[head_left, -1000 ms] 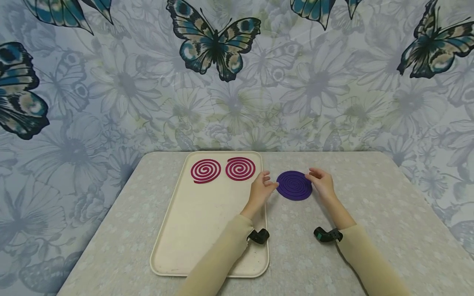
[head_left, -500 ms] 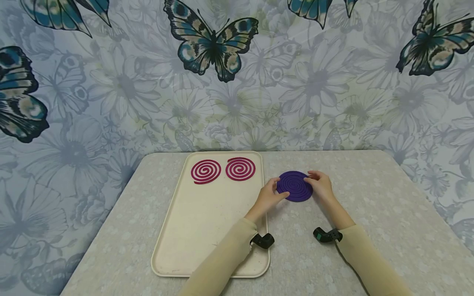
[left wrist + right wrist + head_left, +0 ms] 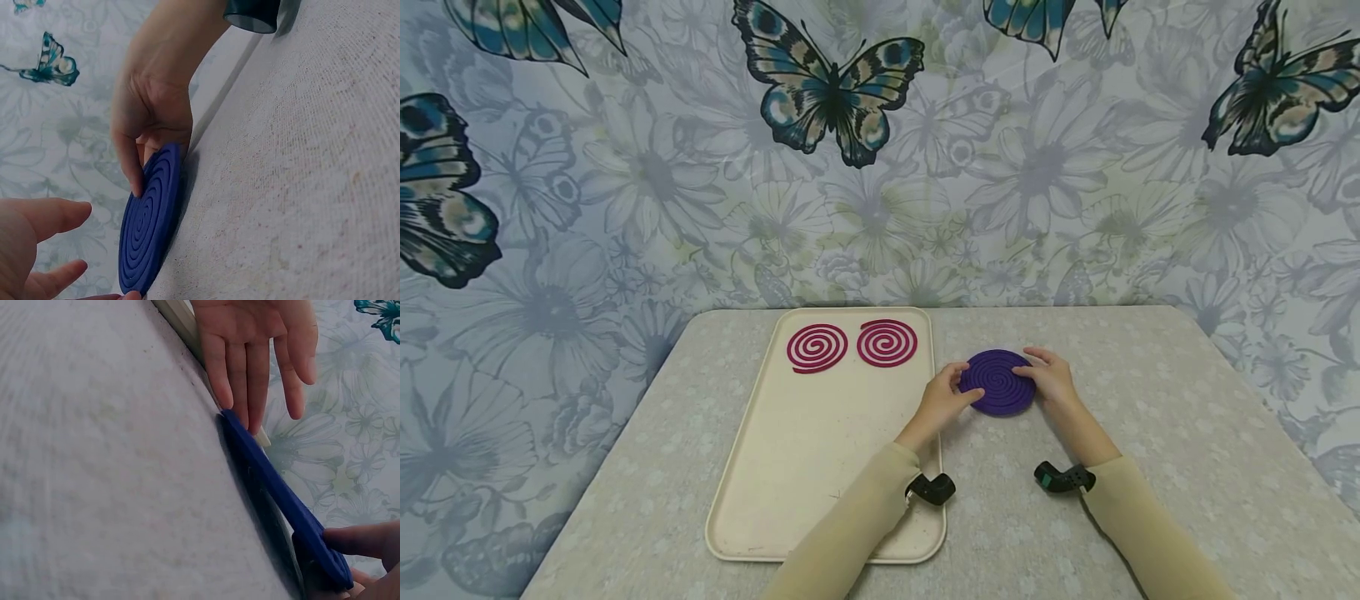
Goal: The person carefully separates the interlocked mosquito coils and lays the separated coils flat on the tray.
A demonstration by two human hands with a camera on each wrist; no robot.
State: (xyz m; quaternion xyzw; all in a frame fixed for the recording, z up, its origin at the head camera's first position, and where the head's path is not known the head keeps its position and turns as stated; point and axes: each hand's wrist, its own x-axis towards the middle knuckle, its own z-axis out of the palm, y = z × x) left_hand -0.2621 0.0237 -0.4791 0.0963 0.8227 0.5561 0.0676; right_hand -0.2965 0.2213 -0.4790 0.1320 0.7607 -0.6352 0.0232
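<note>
A flat, round purple-blue spiral disc is at the table's right half, beside the tray. My right hand pinches its right edge, the thumb on the upper face and fingers beneath. That edge is tipped up off the table, with a shadow under it in the right wrist view. My left hand is at the disc's left edge, its fingers extended and thumb apart. In the right wrist view, fingertips of the left hand touch the rim of the disc.
A cream tray lies to the left, partly under my left forearm. Two magenta spirals, one at left and one at right, lie at its far end. Behind the table hangs a butterfly-patterned cloth.
My left hand has moved right and spread its thumb and fingers at the disc's edge. My right thumb has slid further onto the disc, which has shifted slightly toward me.
</note>
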